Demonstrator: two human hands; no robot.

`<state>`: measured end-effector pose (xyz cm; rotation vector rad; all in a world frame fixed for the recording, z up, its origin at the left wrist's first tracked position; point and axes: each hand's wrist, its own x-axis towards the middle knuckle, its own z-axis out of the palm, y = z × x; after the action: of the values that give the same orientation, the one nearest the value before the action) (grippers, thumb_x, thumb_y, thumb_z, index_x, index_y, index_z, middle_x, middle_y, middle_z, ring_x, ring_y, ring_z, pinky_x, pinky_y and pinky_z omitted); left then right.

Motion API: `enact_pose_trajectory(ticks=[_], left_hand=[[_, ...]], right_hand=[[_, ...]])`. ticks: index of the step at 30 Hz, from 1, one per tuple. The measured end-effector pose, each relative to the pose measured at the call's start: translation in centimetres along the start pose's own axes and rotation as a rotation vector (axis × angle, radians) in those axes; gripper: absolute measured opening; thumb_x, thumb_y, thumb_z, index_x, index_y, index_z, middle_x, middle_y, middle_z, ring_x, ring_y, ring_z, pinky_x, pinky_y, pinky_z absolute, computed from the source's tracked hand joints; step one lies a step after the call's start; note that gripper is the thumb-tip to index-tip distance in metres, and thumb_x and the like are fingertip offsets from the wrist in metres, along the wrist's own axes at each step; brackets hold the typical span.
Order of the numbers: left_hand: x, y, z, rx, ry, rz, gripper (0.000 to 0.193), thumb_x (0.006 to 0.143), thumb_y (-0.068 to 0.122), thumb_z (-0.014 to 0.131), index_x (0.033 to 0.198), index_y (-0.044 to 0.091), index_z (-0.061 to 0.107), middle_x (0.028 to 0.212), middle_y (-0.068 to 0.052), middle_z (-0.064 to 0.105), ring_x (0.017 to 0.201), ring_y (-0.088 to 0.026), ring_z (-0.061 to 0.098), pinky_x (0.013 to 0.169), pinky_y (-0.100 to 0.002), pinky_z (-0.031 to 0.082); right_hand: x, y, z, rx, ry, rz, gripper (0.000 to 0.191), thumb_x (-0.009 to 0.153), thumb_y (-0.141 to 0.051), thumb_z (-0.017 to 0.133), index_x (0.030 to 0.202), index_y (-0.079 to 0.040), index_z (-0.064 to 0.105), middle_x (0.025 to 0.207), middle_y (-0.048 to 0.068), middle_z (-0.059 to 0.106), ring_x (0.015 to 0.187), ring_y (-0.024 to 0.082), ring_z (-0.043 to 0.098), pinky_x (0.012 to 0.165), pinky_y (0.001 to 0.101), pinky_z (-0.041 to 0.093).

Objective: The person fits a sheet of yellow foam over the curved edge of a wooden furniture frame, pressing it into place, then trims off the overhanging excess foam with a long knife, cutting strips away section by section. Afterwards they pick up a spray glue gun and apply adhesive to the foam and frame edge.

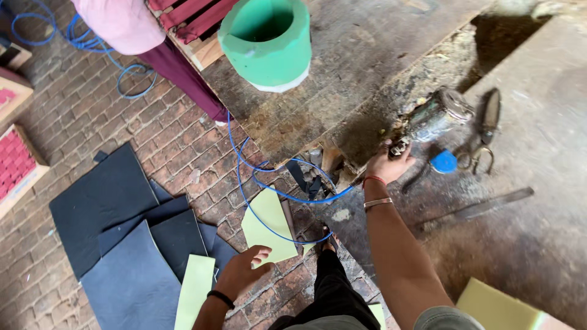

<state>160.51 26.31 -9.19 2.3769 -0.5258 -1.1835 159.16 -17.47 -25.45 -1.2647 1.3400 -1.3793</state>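
Right hand point(389, 164): fingers wrapped tight on a dirty spray gun point(435, 117) over the counter point(538, 232).
Left hand point(243, 269): fingers spread apart, holding nothing, above a pale green sheet point(268, 225) on the brick floor point(85, 116).

I see few packages, no labels, signs or screens. Open box point(17, 164) at left edge, on brick floor: tan walls, red bumpy stuff packed inside, long flat shape. Second tan box point(11, 98) above it, at left edge, small bit of pink-red showing inside. Third box corner point(13, 55) near top left, dark inside, mostly cut off. I cannot tell more about these; they run out of view.
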Motion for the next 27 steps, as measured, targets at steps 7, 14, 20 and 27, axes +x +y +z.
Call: enact_pose_trajectory(ticks=[7, 14, 20, 27], left_hand=[[3.1, -0.7, -0.9, -0.009, -0.071, 0.007, 0.052, 0.086, 0.045, 0.072, 0.129, 0.016, 0.064, 0.125, -0.008, 0.074, 0.117, -0.025, 0.07, 0.099, -0.04, 0.055], [3.0, -4.6, -1.2, -0.079, 0.046, -0.1, 0.055, 0.086, 0.051, 0.07, 0.131, 0.019, 0.065, 0.126, -0.008, 0.072, 0.114, -0.026, 0.071, 0.097, -0.042, 0.054], [-0.2, -11.2, -0.8, -0.176, 0.247, -0.059, 0.06, 0.083, 0.054, 0.071, 0.13, 0.018, 0.067, 0.123, -0.011, 0.073, 0.117, -0.031, 0.067, 0.1, -0.044, 0.051], [-11.1, -20.6, 1.8, -0.468, 0.494, -0.193, 0.058, 0.085, 0.053, 0.072, 0.132, 0.019, 0.067, 0.126, -0.008, 0.073, 0.118, -0.03, 0.067, 0.103, -0.046, 0.049]], right_hand=[[2.0, 3.8, 3.5, -0.923, 0.023, -0.2, 0.086, 0.09, -0.045, 0.084, 0.154, -0.01, 0.039, 0.119, 0.023, 0.051, 0.101, 0.042, 0.058, 0.076, 0.0574, 0.047], [-3.1, 2.3, 2.3, -0.485, -0.269, -0.389, 0.074, 0.088, -0.008, 0.083, 0.151, -0.009, 0.045, 0.145, 0.019, 0.052, 0.13, 0.041, 0.056, 0.105, 0.0561, 0.048], [-21.7, -2.4, 1.9, -0.234, -0.995, -0.371, 0.061, 0.087, -0.008, 0.076, 0.141, -0.004, 0.048, 0.124, 0.019, 0.047, 0.098, 0.033, 0.05, 0.086, 0.0456, 0.047], [-38.0, -9.5, -0.3, -0.018, -1.639, -0.663, 0.049, 0.088, -0.01, 0.08, 0.132, -0.006, 0.061, 0.11, 0.009, 0.051, 0.095, 0.022, 0.05, 0.08, 0.0358, 0.046]])
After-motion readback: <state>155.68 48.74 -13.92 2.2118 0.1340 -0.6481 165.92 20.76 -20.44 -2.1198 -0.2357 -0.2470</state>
